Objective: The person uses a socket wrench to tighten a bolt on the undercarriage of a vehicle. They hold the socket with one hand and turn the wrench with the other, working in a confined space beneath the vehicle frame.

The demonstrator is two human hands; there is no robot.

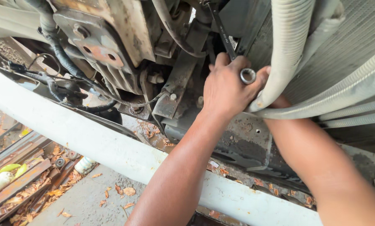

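Though reaching in — right hand (279, 100) hidden

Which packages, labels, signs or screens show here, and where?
No signs or screens.
White bottle: lower left among dry leaves, cylindrical, its print too small to make out.
White and yellow-green container: far left on the metal rails, lying down.
Left hand holds a wrench; any markings unclear.

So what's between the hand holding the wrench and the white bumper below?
In the head view, the rusty bracket and a dirty metal crossmember lie between the left hand on the wrench and the bumper.
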